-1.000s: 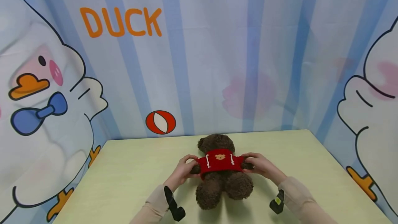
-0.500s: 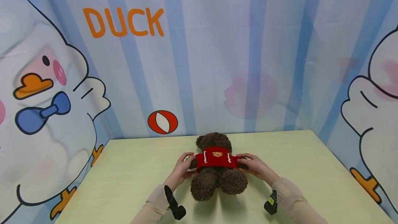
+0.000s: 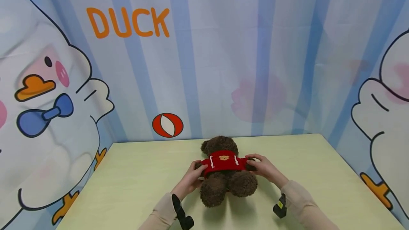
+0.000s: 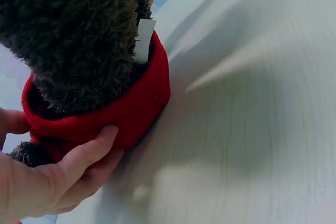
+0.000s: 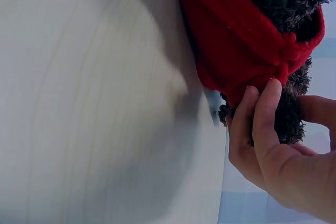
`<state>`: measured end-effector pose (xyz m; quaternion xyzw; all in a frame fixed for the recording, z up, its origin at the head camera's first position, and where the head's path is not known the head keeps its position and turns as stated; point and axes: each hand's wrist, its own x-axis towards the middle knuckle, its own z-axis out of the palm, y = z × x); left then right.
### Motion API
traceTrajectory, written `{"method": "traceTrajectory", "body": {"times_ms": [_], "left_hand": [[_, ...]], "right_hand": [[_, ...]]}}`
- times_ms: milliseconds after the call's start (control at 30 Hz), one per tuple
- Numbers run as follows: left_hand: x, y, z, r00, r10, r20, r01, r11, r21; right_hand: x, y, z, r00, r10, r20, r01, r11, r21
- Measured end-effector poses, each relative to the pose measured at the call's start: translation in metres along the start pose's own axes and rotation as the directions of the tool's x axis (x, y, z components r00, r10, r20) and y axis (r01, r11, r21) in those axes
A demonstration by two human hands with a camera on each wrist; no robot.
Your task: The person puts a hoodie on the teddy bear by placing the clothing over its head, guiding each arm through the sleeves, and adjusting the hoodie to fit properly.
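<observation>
A brown plush teddy bear (image 3: 213,190) is on the table in the head view, head away from me and feet towards me. It wears a red hoodie (image 3: 222,164) with white drawstrings and a small bear face. My left hand (image 3: 191,177) grips the bear's arm and the hoodie's side; in the left wrist view, fingers (image 4: 86,153) press the red cloth beside a dark paw (image 4: 32,153). On the opposite side, my right hand (image 3: 264,167) holds the other arm near its paw, pinched between thumb and fingers in the right wrist view. A white tag (image 4: 143,40) shows at the hoodie's hem.
The pale yellow table (image 3: 137,173) extends around the bear to both sides. Behind it hangs a blue striped curtain (image 3: 211,63) printed with ducks, a ball and the word DUCK. Black camera mounts (image 3: 183,215) sit on both wrists.
The bear shifted slightly left, then slightly back to the right. My left hand has changed its hold, its fingers now further over the arm and hoodie side. The right hand keeps its hold.
</observation>
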<state>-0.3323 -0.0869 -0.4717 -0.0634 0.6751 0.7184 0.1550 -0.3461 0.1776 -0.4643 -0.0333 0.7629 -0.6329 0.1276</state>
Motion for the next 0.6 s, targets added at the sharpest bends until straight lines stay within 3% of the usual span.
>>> {"method": "traceTrajectory", "body": {"times_ms": [300, 433, 600], "left_hand": [[0.000, -0.003, -0.005, 0.999, -0.001, -0.033, 0.001, 1.000, -0.016], [-0.001, -0.002, -0.009, 0.999, -0.003, -0.039, 0.005, 0.999, 0.043], [-0.004, 0.003, -0.015, 0.998, 0.040, -0.047, -0.032, 0.986, 0.164]], "right_hand": [[0.001, -0.002, 0.002, 1.000, -0.003, 0.011, 0.004, 0.999, -0.037], [0.000, -0.004, 0.000, 1.000, -0.001, 0.019, 0.002, 0.999, -0.043], [-0.004, -0.009, -0.004, 0.999, -0.032, -0.017, 0.029, 0.984, -0.175]]}}
